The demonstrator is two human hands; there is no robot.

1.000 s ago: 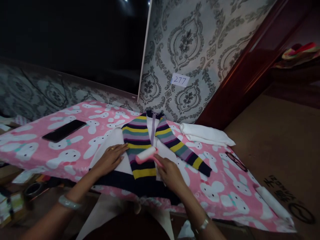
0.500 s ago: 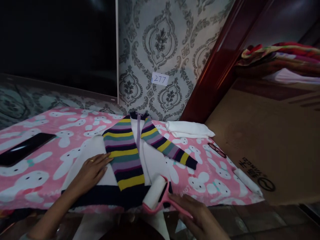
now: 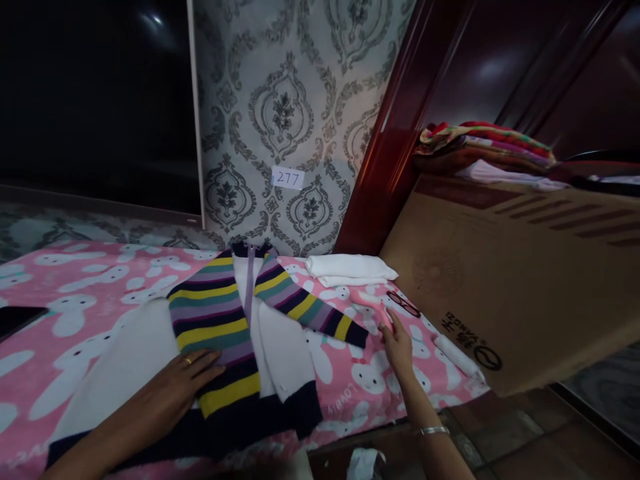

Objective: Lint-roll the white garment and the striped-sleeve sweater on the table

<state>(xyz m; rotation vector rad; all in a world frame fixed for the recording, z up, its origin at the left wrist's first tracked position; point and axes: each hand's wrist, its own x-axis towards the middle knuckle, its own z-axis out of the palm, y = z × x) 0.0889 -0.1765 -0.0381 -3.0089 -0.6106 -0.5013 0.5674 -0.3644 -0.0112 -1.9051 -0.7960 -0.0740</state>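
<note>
A striped zip sweater point(image 3: 215, 313), white with navy edges, lies on the pink rabbit-print cloth point(image 3: 345, 400). One striped sleeve is folded over its front and the other stretches out to the right. My left hand point(image 3: 187, 377) rests flat on the folded sleeve, fingers extended, a ring on one finger. Over at the right, my right hand point(image 3: 397, 343) is closed round the pink handle of a lint roller point(image 3: 369, 301). The roller's white head is low over the cloth or touching it; I cannot tell which. A folded white cloth point(image 3: 350, 268) lies just behind it.
Eyeglasses point(image 3: 404, 304) and a white roll point(image 3: 460, 357) lie near the right edge. A large cardboard box point(image 3: 500, 280) stands beside the table, with folded fabrics point(image 3: 490, 143) on top. A phone point(image 3: 20, 320) is at the left, below a dark screen point(image 3: 95, 100).
My right hand has carried the lint roller from the sweater's lower hem back and right, near the folded white cloth. My left hand stays on the sweater. The view has swung right.
</note>
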